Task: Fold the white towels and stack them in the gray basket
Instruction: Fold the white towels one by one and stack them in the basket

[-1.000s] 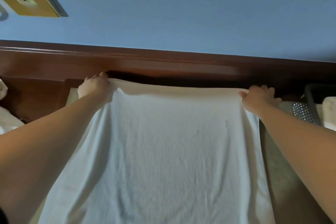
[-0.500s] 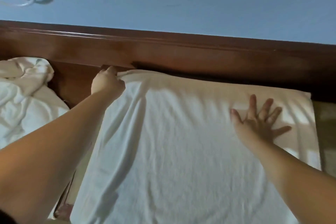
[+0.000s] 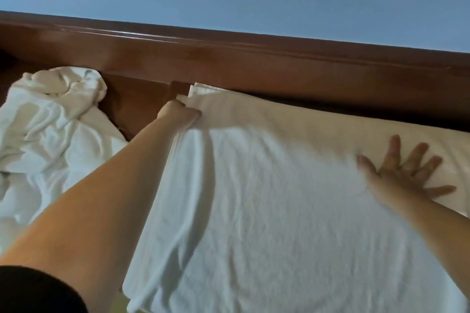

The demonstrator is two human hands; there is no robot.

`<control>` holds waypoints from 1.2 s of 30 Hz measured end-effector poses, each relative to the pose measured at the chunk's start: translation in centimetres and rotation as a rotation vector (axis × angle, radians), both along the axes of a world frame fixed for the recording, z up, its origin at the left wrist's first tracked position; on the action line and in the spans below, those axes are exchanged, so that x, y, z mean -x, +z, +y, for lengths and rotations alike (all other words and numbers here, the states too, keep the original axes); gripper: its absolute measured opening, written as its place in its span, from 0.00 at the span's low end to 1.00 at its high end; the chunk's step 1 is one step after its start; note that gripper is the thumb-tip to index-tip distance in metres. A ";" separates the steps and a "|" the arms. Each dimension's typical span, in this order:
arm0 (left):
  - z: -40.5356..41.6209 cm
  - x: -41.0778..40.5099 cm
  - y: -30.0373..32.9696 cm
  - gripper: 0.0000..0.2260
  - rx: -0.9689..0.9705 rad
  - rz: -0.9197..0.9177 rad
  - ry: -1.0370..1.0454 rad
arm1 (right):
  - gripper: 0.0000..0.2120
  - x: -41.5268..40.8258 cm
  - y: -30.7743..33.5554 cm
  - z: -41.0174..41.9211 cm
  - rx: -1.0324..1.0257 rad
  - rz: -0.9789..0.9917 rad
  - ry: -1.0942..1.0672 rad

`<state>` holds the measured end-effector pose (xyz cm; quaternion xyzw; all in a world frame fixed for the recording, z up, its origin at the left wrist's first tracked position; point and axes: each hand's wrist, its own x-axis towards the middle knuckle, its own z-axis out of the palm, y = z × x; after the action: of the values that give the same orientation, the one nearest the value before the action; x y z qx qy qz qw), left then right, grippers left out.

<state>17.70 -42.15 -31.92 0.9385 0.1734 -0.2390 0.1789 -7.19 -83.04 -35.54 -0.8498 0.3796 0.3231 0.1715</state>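
Since before, our right hand (image 3: pixel 404 173) slid toward 3 o'clock, flat with fingers spread on the towel (image 3: pixel 279 211). Our left hand (image 3: pixel 179 113) pinches its 11 o'clock corner; long axis runs 9-to-3. Basket unseen.

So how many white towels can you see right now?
2 at least. One white towel lies spread flat, the left hand pinching its far corner, the right hand flat on it. A crumpled heap at left may hide more.

Spread towel (image 3: pixel 279 211) lies before the headboard (image 3: pixel 254 68); crumpled towel pile (image 3: pixel 45 129) sits left, against the headboard too.
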 end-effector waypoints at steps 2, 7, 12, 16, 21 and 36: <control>1.9 1.9 -0.1 0.22 0.009 0.115 0.027 | 0.46 -0.1 0.2 0.3 0.009 0.006 -0.016; 6.3 7.8 -0.2 0.14 0.004 0.124 -0.001 | 0.46 -0.1 0.5 0.7 0.003 -0.015 -0.010; 9.2 14.1 -0.2 0.12 -0.018 -0.080 0.042 | 0.46 0.4 0.5 0.8 0.009 -0.074 0.008; 11.9 19.4 0.4 0.18 -0.008 0.146 -0.048 | 0.46 0.6 -1.4 -0.3 0.057 -0.160 -0.039; 14.9 26.1 0.0 0.11 -0.046 0.145 -0.042 | 0.50 0.6 -8.3 -5.5 0.091 -0.226 -0.122; 16.7 38.0 -0.9 0.14 -0.055 0.008 0.192 | 0.35 6.9 3.5 13.1 0.037 -0.284 0.432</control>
<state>-20.30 -25.49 -32.78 0.9212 0.2699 -0.2194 0.1743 -14.13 -69.93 -32.00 -0.9510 0.1675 0.2225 0.1346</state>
